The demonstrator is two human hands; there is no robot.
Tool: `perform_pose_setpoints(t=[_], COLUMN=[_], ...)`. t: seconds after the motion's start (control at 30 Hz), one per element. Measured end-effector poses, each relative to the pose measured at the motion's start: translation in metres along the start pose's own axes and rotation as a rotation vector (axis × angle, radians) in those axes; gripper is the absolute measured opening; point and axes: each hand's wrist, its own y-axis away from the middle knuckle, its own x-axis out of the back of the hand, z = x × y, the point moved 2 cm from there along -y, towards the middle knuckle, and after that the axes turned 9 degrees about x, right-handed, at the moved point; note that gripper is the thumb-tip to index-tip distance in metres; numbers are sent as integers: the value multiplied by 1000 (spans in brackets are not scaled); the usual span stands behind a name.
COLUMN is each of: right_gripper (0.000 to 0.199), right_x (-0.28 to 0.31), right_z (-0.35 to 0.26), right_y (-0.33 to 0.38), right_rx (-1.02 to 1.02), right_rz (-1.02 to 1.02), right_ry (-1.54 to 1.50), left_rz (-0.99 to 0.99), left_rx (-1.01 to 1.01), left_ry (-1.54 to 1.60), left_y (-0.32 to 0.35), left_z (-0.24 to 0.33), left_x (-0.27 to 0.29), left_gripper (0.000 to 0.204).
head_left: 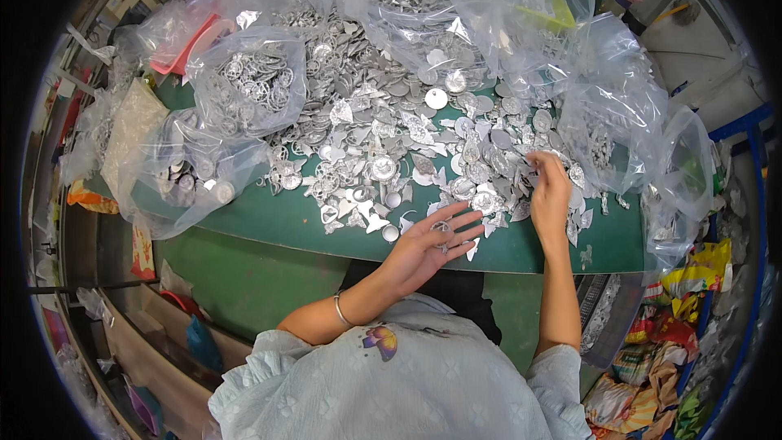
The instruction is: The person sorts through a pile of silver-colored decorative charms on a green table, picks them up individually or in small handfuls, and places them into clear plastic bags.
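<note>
Palm up at the table's front edge, my left hand (425, 246) holds a round openwork metal charm (441, 234) under its thumb, with the other fingers stretched out. My right hand (551, 191) is at the right part of a heap of silver-coloured metal charms (383, 126). Its fingers are curled down and closed at the pieces; what is between them, if anything, is hidden. The heap mixes flat discs, leaf shapes, rings and small cups. It spreads over a green tabletop (269, 232).
Clear plastic bags of metal pieces (252, 81) stand at the left, back and right of the heap. A red tray (186, 45) and a yellow-green container (538, 4) show among them. Colourful sacks (643, 358) lie low at the right, beside a blue frame (757, 195).
</note>
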Motion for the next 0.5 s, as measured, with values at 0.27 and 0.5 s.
perform_pose_setpoints(t=[0.27,0.5], right_gripper=[45,45], right_x=[-53,-53], right_z=[-17,-51], right_y=[13,39], right_rx=[145,247], right_rz=[-222,-402], right_ry=[136,161], left_rz=[104,162], left_rx=[-57,-159], left_ry=[44,61], left_y=[6,10], left_z=[6,13], left_x=[6,8], left_gripper=[48,44])
